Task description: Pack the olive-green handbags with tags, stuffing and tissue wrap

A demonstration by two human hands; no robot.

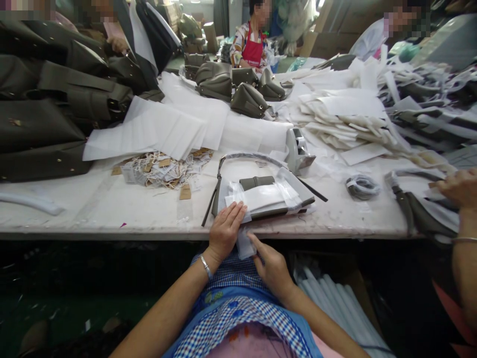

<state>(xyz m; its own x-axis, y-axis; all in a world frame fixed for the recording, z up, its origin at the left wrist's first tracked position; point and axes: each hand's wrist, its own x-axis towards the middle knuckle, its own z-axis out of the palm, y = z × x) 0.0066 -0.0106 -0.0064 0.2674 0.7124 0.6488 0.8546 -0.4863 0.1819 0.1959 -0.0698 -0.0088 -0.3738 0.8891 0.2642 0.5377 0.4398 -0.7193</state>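
A dark olive handbag (257, 182) lies in front of me at the table's near edge. White wrapping sheet (265, 196) covers much of its front, and its strap (218, 185) arches behind it with the ends hanging at both sides. My left hand (225, 229) rests flat on the lower left of the wrapped bag, fingers stretched out. Just below the edge, my right hand (273, 263) pinches a small translucent white strip (245, 245) between thumb and fingers. That strip hangs beside my left wrist, over my checked apron.
Behind the bag stand a tape dispenser (298, 148) and a pile of string tags (160, 171). White foam sheets (175, 134) and dark bags (37, 134) crowd the left. At right lie a wrapped coil (362, 186) and a co-worker's hand (462, 189) on another bag (412, 206). Pale tubes (335, 298) lie below.
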